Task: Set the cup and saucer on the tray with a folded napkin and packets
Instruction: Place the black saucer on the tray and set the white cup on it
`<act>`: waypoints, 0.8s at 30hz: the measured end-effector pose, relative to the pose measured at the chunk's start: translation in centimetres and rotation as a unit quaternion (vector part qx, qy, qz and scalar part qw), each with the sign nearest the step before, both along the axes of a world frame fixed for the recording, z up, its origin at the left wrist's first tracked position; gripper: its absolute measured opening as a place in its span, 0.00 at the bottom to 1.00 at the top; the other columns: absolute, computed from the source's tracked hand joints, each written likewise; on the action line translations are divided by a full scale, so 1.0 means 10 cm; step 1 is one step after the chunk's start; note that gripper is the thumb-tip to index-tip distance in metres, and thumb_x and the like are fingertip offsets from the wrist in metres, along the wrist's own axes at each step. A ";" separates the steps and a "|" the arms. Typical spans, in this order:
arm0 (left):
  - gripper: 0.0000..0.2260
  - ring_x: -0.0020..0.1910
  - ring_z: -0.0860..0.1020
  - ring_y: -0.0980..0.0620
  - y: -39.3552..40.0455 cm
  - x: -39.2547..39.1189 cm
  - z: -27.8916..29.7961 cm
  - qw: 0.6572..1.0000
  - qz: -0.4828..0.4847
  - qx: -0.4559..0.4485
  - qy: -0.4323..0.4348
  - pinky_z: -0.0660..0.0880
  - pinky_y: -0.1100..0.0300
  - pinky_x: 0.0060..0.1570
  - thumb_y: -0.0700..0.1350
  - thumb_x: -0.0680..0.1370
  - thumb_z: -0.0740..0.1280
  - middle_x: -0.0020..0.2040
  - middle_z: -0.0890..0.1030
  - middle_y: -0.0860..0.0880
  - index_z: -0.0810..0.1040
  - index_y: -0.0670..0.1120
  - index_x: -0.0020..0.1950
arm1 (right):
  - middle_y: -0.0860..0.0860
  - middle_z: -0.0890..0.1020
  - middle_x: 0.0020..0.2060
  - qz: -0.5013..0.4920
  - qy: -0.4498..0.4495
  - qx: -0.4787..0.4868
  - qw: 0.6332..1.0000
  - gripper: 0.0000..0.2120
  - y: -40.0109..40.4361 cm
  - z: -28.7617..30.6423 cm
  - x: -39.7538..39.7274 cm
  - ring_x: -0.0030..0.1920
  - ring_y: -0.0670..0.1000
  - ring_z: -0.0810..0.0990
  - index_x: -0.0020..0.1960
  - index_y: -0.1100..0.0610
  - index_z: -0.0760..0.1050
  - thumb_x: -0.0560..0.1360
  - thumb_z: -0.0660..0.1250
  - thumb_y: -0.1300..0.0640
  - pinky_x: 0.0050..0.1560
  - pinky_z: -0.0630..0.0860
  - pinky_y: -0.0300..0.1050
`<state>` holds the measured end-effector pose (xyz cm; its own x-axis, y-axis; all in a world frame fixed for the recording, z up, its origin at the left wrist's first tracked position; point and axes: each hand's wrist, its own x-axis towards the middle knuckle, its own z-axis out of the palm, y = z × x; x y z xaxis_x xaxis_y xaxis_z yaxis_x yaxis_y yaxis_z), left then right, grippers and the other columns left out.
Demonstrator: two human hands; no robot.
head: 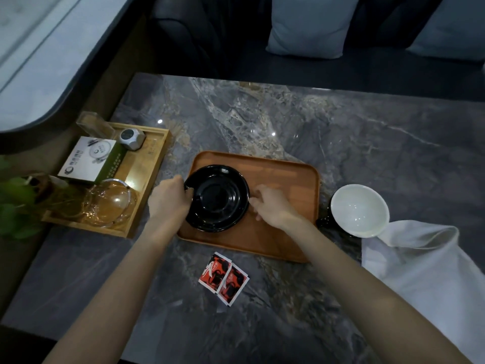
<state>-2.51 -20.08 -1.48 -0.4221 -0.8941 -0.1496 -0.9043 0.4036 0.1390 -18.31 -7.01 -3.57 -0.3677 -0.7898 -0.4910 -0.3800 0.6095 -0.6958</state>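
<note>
A glossy black saucer (219,198) lies on the left half of the brown wooden tray (286,179). My left hand (169,197) grips the saucer's left rim. My right hand (270,204) rests on the tray at the saucer's right edge, fingertips touching the rim. A cup (359,210), white inside and dark outside, stands on the marble table to the right of the tray. A white cloth napkin (425,261) lies unfolded just beyond the cup, at the right edge. Two red and black packets (223,278) lie side by side on the table in front of the tray.
A lighter wooden tray (154,164) at the left holds a white and green box (90,160), a clear glass bowl (110,203) and a small grey faceted object (131,139). Green leaves (15,203) poke in at far left. A dark sofa with pale cushions (309,27) stands behind the table.
</note>
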 end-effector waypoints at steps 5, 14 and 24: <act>0.12 0.48 0.78 0.37 0.33 -0.37 0.23 0.992 -0.105 -0.045 0.056 0.73 0.49 0.42 0.49 0.77 0.62 0.48 0.81 0.39 0.77 0.41 0.52 | 0.57 0.82 0.51 0.063 0.178 -0.044 0.981 0.11 0.45 0.37 -0.29 0.50 0.57 0.79 0.56 0.58 0.75 0.79 0.57 0.57 0.49 0.77 0.50; 0.15 0.35 0.79 0.40 1.03 -0.94 0.13 0.928 -0.327 -0.065 0.166 0.76 0.52 0.31 0.48 0.75 0.57 0.36 0.80 0.41 0.79 0.39 0.42 | 0.54 0.77 0.59 -0.011 0.357 -0.020 0.934 0.14 1.49 0.60 -0.94 0.57 0.58 0.76 0.63 0.56 0.71 0.79 0.56 0.57 0.48 0.71 0.48; 0.22 0.55 0.78 0.42 1.72 -1.21 -0.33 0.918 -0.387 0.007 0.088 0.77 0.51 0.49 0.53 0.74 0.54 0.58 0.79 0.42 0.76 0.40 0.58 | 0.58 0.67 0.70 -0.118 0.225 0.015 0.967 0.25 1.89 0.20 -1.14 0.67 0.57 0.69 0.75 0.58 0.53 0.80 0.55 0.54 0.61 0.68 0.52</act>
